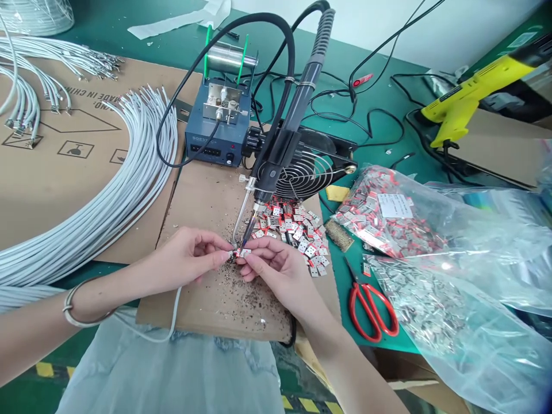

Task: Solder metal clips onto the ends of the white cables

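Observation:
My left hand (192, 253) pinches the end of a white cable (176, 310), whose length hangs below the palm to the cardboard's front edge. Between the thumb and fingers of my right hand (278, 267) is a small red-and-silver USB plug (245, 252), held up against the cable end. Just above them points the tip of a soldering iron (268, 175), fixed in a stand, with a thin metal solder feed tube (242, 210) beside it. The exact joint is too small to make out. Behind my right hand lies a pile of loose USB plugs (304, 233).
A solder feeder (215, 138) with a wire spool (226, 57) and a round fan (308, 172) stand behind. White cables (142, 155) lie left. Red-handled scissors (373, 310), bags of plugs (388, 215) and metal parts (426, 305), and a yellow tool (466, 98) are right.

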